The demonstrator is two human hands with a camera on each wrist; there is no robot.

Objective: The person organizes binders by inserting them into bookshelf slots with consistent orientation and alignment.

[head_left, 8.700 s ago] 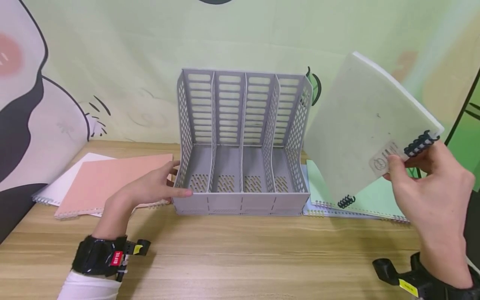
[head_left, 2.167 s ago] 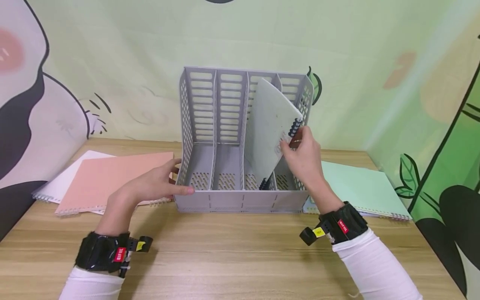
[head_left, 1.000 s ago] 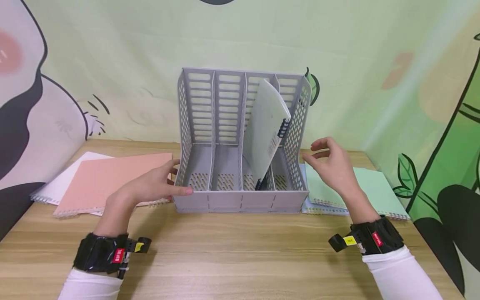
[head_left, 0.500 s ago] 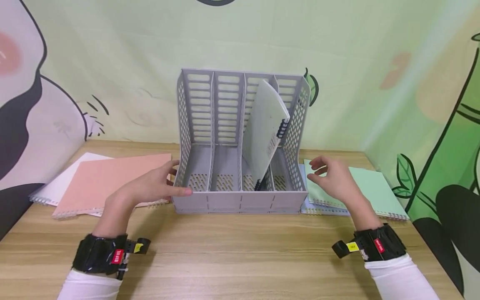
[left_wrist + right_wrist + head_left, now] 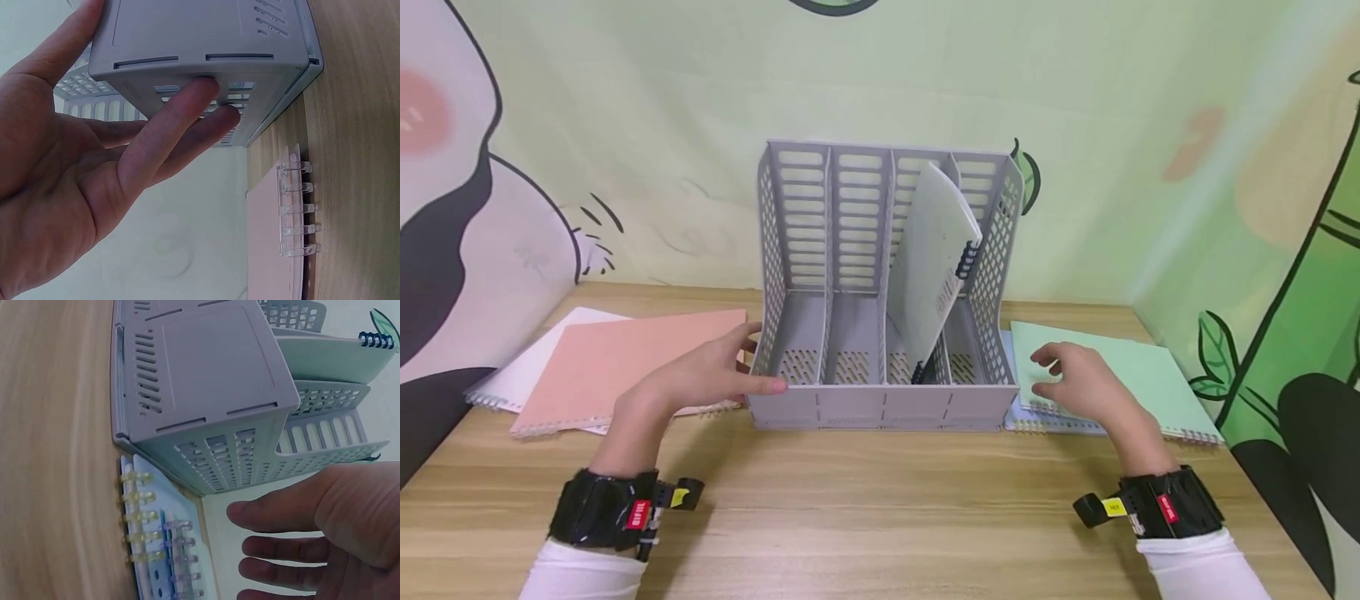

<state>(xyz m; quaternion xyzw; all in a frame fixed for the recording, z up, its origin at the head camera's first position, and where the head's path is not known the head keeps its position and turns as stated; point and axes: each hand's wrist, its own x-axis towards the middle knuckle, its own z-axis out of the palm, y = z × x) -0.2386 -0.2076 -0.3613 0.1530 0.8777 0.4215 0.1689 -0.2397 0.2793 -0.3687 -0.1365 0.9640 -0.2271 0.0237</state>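
A grey file organizer [image 5: 880,407] with upright dividers stands on the table. In its third compartment from the left, a pale notebook [image 5: 925,267] with black ring binding stands tilted. My left hand [image 5: 700,372] holds the organizer's left front corner, thumb on the front rim and fingers against the side wall; the left wrist view shows those fingers [image 5: 181,125] on the slotted side. Holding nothing, my right hand [image 5: 1084,382] hovers over a mint-green notebook [image 5: 1138,375] with its fingers loosely bent. A blue notebook [image 5: 1022,417] lies partly hidden beneath the mint one.
Left of the organizer, a pink notebook [image 5: 625,358] lies over a white notebook [image 5: 512,375], spiral edges toward me. A printed cloth backdrop [image 5: 880,75] rises right behind the table [image 5: 880,508].
The right hand carried the pale notebook from the right into the third compartment and let go. Since then it has drawn back right and lowered over the mint notebook. The left hand stays put.
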